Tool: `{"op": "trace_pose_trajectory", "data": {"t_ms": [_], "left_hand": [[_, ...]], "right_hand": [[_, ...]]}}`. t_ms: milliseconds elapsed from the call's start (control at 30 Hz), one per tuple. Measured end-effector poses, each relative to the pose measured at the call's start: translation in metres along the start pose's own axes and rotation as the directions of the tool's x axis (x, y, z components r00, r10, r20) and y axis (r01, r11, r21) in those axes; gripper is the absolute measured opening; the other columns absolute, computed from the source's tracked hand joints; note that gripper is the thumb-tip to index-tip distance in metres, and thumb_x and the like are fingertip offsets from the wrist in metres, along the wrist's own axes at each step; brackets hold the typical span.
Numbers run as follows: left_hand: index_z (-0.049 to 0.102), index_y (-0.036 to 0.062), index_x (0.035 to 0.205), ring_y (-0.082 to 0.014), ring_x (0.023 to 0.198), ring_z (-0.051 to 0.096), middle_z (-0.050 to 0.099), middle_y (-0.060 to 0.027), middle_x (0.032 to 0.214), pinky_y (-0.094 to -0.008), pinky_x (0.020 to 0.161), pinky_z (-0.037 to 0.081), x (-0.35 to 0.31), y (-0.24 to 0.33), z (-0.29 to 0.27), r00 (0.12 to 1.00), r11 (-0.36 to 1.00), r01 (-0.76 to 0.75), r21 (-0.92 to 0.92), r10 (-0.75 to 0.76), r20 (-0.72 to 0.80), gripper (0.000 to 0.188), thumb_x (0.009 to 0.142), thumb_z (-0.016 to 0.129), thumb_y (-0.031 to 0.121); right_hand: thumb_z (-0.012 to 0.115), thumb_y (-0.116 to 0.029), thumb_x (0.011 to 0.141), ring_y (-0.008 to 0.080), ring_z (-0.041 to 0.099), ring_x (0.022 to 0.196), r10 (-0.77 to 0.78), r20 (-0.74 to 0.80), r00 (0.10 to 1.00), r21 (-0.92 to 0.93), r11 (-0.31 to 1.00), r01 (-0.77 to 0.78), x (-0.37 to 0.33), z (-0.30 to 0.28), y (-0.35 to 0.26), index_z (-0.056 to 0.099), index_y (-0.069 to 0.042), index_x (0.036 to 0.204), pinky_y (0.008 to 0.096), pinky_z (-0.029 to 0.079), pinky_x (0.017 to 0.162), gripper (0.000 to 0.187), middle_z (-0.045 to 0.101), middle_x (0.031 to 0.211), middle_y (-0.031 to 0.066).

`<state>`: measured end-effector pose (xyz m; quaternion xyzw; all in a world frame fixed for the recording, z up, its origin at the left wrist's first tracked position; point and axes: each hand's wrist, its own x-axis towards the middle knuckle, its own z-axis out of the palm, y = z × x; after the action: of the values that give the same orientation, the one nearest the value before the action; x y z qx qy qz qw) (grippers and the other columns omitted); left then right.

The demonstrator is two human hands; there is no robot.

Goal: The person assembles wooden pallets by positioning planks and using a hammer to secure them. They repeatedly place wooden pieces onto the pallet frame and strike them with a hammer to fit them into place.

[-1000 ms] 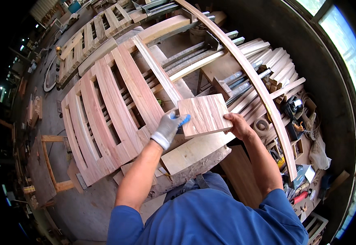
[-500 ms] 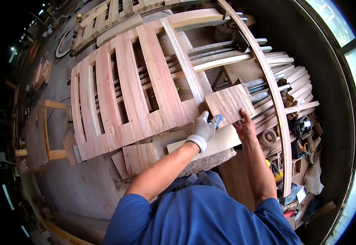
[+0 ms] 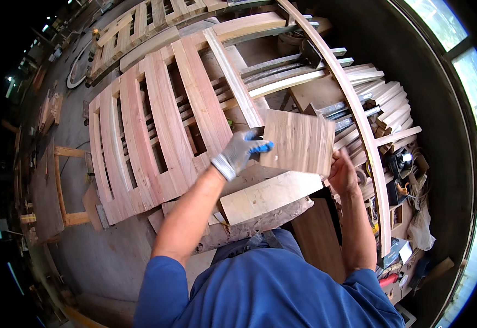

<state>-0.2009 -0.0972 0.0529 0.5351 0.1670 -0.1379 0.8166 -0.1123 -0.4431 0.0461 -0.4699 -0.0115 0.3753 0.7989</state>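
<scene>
A squarish wooden board (image 3: 297,143) with streaked grain is held up in front of me, slightly blurred by motion. My left hand (image 3: 241,153), in a grey glove with blue at the fingertips, grips its left edge, thumb over the near face. At the lower right corner, my bare right hand (image 3: 343,172) has its fingers closed on the edge; some fingertips are hidden behind the wood. Beyond my left hand lies a large slatted wooden panel (image 3: 164,104), its pinkish slats running away from me with gaps between them.
Below the board, a pale plank (image 3: 271,198) rests on a wrapped bundle. A long curved wooden rail (image 3: 353,98) crosses at right, over metal clamp bars (image 3: 337,112). Stacked wood pieces (image 3: 394,106) and cluttered tools stand beyond it. Another slatted panel (image 3: 145,24) lies at the far left.
The board has come up and tilted, showing me more of its face. My left hand has moved left along with its edge, while the right hand has shifted slightly right.
</scene>
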Motion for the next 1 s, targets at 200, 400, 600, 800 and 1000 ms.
{"op": "trace_pose_trajectory", "data": {"t_ms": [200, 400, 600, 800, 1000], "left_hand": [[0.063, -0.0023, 0.147, -0.0154, 0.114, 0.070, 0.075, -0.0075, 0.126, -0.0316, 0.100, 0.056, 0.040, 0.008, 0.007, 0.974, 0.991, -0.103, 0.089, 0.119, -0.191, 0.053, 0.100, 0.078, 0.020], [0.067, 0.0029, 0.141, -0.0143, 0.110, 0.072, 0.074, -0.0041, 0.124, -0.0341, 0.098, 0.058, 0.032, -0.038, 0.004, 0.871, 0.983, -0.186, -0.002, 0.163, -0.464, 0.039, 0.104, 0.073, 0.013], [0.070, 0.0005, 0.132, -0.0214, 0.107, 0.073, 0.074, -0.0115, 0.123, -0.0344, 0.096, 0.062, -0.033, -0.094, -0.009, 0.820, 0.881, -0.222, 0.418, 0.401, -0.409, 0.036, 0.097, 0.076, 0.004], [0.073, 0.0079, 0.128, -0.0399, 0.115, 0.070, 0.073, -0.0188, 0.123, -0.0470, 0.102, 0.056, -0.114, -0.127, 0.008, 0.799, 0.439, -0.102, 0.893, 0.571, -0.190, 0.041, 0.090, 0.082, 0.019], [0.075, 0.0086, 0.124, -0.0374, 0.112, 0.068, 0.072, -0.0154, 0.121, -0.0494, 0.099, 0.055, -0.147, -0.152, 0.018, 0.801, 0.254, -0.228, 0.940, 0.597, 0.033, 0.037, 0.090, 0.079, 0.021]], "right_hand": [[0.073, -0.021, 0.101, 0.0269, 0.079, 0.095, 0.087, -0.108, 0.990, 0.123, 0.990, -0.074, 0.008, 0.004, 0.060, 0.065, -0.003, 0.107, 0.0470, 0.068, 0.088, 0.021, 0.078, 0.100, 0.0142], [0.070, -0.021, 0.104, 0.0295, 0.077, 0.096, 0.083, -0.239, 0.967, 0.261, 0.965, -0.019, 0.054, -0.019, 0.097, 0.066, 0.001, 0.115, 0.0458, 0.065, 0.095, 0.025, 0.076, 0.107, 0.0180], [0.072, -0.016, 0.103, 0.0314, 0.074, 0.106, 0.181, -0.271, 0.945, 0.235, 0.965, -0.117, 0.077, -0.043, 0.115, 0.063, 0.003, 0.118, 0.0501, 0.063, 0.101, 0.026, 0.071, 0.115, 0.0177], [0.078, -0.020, 0.102, 0.0332, 0.073, 0.105, 0.186, -0.266, 0.946, 0.100, 0.981, -0.164, 0.088, -0.026, 0.113, 0.060, 0.005, 0.122, 0.0506, 0.061, 0.101, 0.037, 0.070, 0.116, 0.0161], [0.077, -0.022, 0.103, 0.0320, 0.072, 0.108, 0.267, -0.226, 0.937, 0.008, 0.962, -0.273, 0.109, -0.074, 0.121, 0.060, 0.008, 0.132, 0.0502, 0.061, 0.101, 0.045, 0.070, 0.115, 0.0166]]}}
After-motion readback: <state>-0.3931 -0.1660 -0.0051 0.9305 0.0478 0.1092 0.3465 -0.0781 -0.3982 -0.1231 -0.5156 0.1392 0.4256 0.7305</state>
